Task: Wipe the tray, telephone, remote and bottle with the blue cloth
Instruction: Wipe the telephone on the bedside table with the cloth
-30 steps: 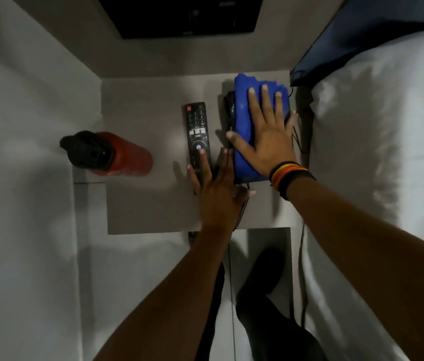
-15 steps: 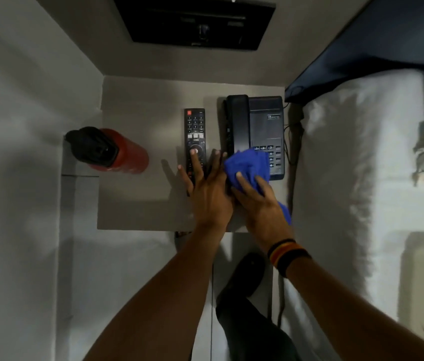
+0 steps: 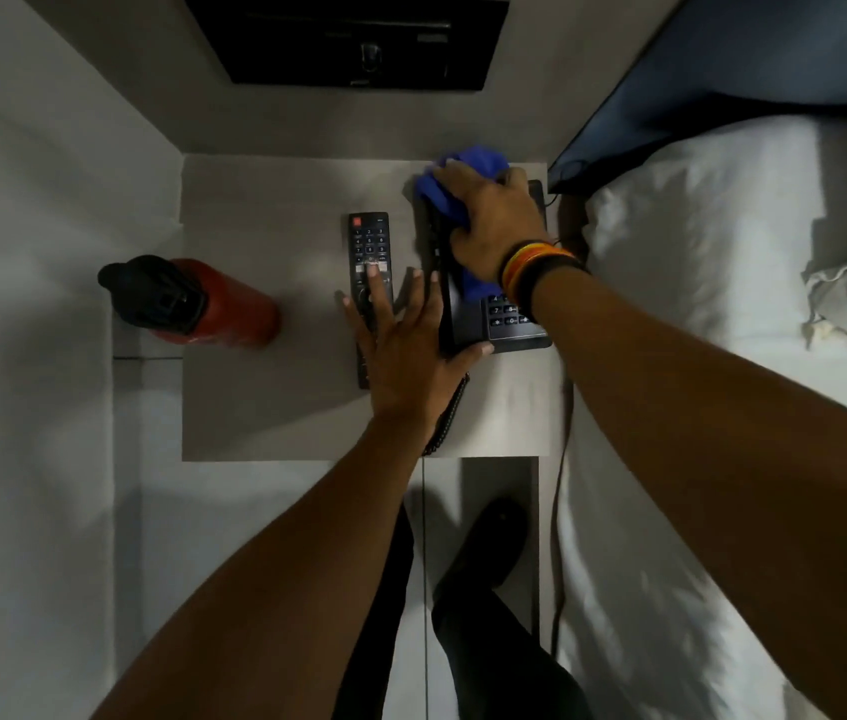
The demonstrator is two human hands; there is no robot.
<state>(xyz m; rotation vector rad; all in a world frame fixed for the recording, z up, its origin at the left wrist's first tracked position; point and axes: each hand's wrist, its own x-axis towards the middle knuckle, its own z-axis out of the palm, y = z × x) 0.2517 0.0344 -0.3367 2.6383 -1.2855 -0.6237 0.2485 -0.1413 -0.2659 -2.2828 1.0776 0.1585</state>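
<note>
You are on the telephone step. Your right hand [image 3: 489, 215] has the blue cloth [image 3: 468, 166] bunched under its palm, fingers curled over it and pressing it down on the far end of the phone [image 3: 468, 324], which lies on the right side of the table [image 3: 265, 407] with its near keypad end uncovered. Cloth shows both past your fingertips at the far edge and under your wrist. Your left hand [image 3: 405, 350] lies flat and spread, gripping nothing. Its fingers rest over the near half of the remote [image 3: 368, 241], and its thumb touches the phone's near left corner, so it seems to be steadying the phone.

The remote sits just left of the phone, parallel to it. The bottle [image 3: 213, 304], red with a black cap, stands well apart at the table's left edge. I cannot pick out a tray.

From the way things lie, the keypad end and the handset side likely need a pass: draw the cloth toward you with steady downward pressure while the left hand stays braced, and mind the coiled cord [image 3: 444, 423] trailing off the near edge. After that the cloth has only a short shift left to the remote, and your left hand will have to come off it first.
</note>
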